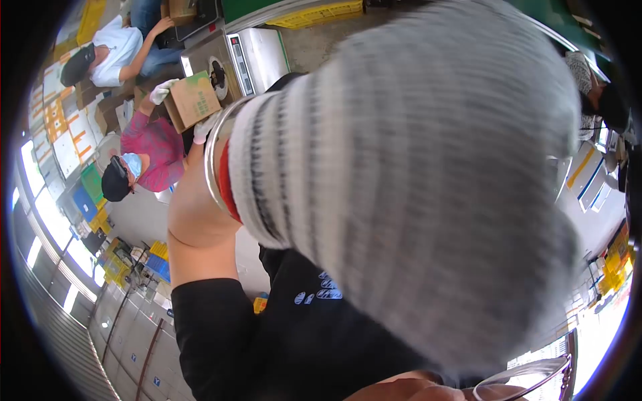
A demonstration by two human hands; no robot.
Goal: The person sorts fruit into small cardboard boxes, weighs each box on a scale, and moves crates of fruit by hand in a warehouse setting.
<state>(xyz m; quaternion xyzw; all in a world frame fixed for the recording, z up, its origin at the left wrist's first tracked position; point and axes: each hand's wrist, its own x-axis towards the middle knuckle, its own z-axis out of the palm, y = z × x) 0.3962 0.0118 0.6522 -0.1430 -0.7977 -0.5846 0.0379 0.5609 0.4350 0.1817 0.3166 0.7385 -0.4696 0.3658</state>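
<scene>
My left hand [435, 180] fills the middle and right of the head view, raised very close to the camera. It wears a grey and white striped knitted glove, blurred by motion. At the wrist are a silver bangle [212, 157] and a red band [229, 184]. The fingers cannot be made out, nor whether they hold anything. Below the bent arm shows my black shirt [287, 334] with pale print. Glasses [528, 377] cross the lower right edge. My right hand is not in view.
At left, a person in a pink top [157, 150] holds a cardboard box [194, 101] with white-gloved hands, beside a metal machine [257, 60]. Another person in a pale shirt [117, 50] works beyond. Yellow crates [317, 15] lie at the top. Someone's patterned sleeve [580, 70] shows far right.
</scene>
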